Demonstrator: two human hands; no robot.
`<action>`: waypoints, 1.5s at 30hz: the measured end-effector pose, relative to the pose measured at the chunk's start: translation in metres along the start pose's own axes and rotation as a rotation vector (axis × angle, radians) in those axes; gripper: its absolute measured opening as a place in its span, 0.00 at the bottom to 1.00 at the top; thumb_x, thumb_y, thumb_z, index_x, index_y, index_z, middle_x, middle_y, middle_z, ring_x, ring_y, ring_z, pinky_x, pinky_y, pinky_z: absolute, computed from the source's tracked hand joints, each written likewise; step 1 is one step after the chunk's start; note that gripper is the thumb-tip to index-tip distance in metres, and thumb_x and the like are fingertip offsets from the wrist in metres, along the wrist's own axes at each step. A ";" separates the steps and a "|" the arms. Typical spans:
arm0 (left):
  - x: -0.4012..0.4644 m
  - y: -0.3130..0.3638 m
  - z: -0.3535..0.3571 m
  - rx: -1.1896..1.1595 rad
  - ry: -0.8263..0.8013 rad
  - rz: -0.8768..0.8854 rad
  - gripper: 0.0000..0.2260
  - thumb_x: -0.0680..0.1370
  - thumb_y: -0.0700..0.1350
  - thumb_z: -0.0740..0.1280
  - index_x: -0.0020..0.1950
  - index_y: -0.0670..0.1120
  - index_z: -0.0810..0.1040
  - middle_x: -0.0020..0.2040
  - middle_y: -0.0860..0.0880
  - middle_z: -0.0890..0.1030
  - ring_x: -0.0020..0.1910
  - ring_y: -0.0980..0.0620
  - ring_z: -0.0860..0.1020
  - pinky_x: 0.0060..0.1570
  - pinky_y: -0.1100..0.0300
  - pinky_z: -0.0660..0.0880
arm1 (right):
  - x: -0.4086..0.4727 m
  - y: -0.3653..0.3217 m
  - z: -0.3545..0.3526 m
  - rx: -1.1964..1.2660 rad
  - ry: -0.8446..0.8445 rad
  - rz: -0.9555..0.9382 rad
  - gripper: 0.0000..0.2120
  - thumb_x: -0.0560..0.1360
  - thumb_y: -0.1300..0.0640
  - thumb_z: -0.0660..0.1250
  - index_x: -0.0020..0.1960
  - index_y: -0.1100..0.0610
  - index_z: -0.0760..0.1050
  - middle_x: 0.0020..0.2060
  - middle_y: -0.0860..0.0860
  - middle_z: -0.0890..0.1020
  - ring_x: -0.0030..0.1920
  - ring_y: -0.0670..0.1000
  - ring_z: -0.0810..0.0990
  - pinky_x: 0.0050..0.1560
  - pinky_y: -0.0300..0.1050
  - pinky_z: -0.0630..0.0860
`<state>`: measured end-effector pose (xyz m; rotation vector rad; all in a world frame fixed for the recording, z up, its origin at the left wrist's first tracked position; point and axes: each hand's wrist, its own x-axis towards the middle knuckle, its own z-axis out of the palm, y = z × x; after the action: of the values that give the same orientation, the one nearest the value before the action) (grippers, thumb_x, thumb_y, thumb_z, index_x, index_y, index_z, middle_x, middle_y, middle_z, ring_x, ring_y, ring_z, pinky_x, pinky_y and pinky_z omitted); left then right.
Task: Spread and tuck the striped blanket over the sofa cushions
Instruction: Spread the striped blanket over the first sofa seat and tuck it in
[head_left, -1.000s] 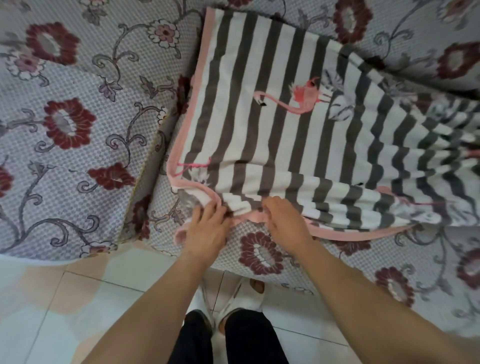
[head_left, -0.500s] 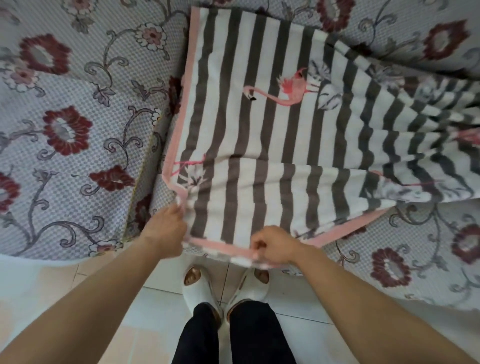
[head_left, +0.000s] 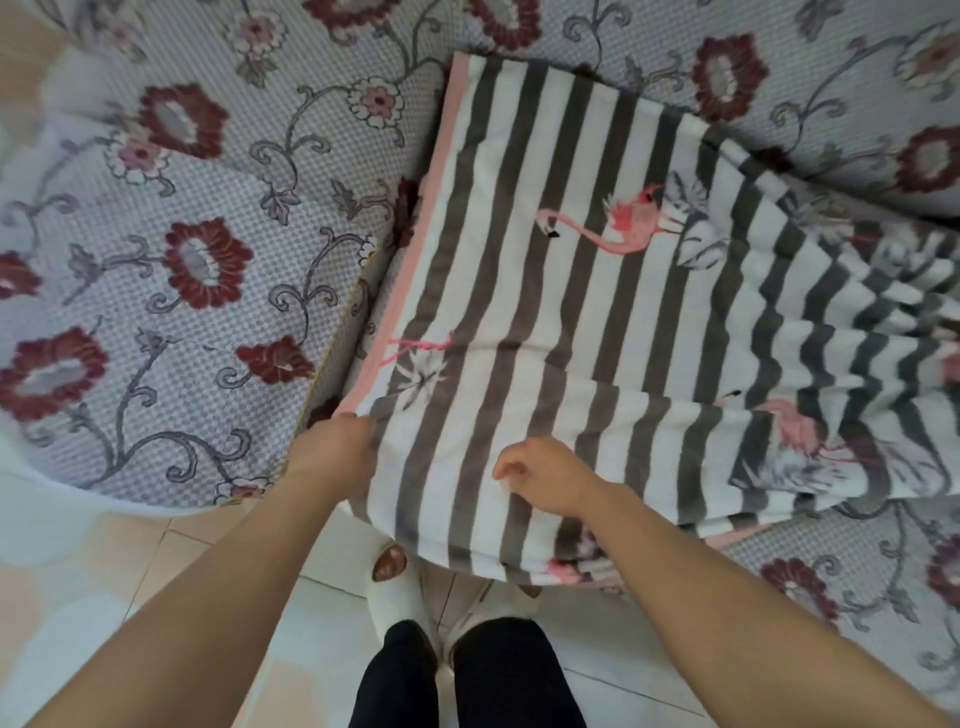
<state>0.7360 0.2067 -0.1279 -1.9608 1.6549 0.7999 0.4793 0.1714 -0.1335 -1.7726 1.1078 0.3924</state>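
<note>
The striped blanket (head_left: 561, 322), grey and white with a pink border and flamingo prints, lies over a sofa cushion (head_left: 841, 577) in a floral cover. Its near hem hangs over the cushion's front edge, and its right part is bunched in wavy folds. My left hand (head_left: 332, 452) grips the blanket's pink left edge near the front corner. My right hand (head_left: 545, 478) hovers over the blanket's front part with its fingers loosely curled, and no fabric shows between them.
A second floral cushion (head_left: 182, 260) lies to the left, with a gap (head_left: 358, 312) between it and the covered one. The floral backrest (head_left: 675, 31) runs along the top. My legs and white slippers (head_left: 395, 587) stand on the pale tiled floor (head_left: 130, 571).
The blanket's near hem was unfolded and pulled toward me, and now hangs over the cushion's front. My right hand has let go of the pink hem. My left hand moved to the left edge.
</note>
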 end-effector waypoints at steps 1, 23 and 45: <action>0.006 0.002 -0.009 -0.073 0.058 -0.015 0.12 0.77 0.45 0.59 0.58 0.44 0.74 0.55 0.42 0.78 0.53 0.39 0.78 0.50 0.47 0.77 | 0.008 -0.004 -0.017 -0.023 0.049 -0.018 0.12 0.77 0.63 0.60 0.53 0.57 0.81 0.53 0.51 0.83 0.54 0.50 0.79 0.55 0.40 0.73; 0.101 -0.009 -0.023 -0.284 0.256 0.013 0.31 0.72 0.37 0.66 0.71 0.58 0.61 0.47 0.42 0.74 0.39 0.39 0.79 0.36 0.49 0.76 | 0.245 -0.077 -0.199 -0.430 0.467 -0.120 0.20 0.80 0.59 0.53 0.70 0.48 0.67 0.57 0.56 0.77 0.55 0.59 0.76 0.46 0.45 0.68; 0.121 -0.033 -0.069 0.011 0.364 0.019 0.24 0.53 0.40 0.81 0.48 0.45 0.83 0.38 0.46 0.78 0.15 0.54 0.70 0.15 0.64 0.65 | 0.328 -0.102 -0.241 -0.392 0.367 -0.147 0.18 0.75 0.61 0.55 0.65 0.56 0.62 0.55 0.54 0.78 0.49 0.56 0.78 0.49 0.46 0.73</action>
<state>0.7919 0.0787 -0.1609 -2.1839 1.8735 0.4563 0.6877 -0.1891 -0.1841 -2.3260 1.1987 0.2057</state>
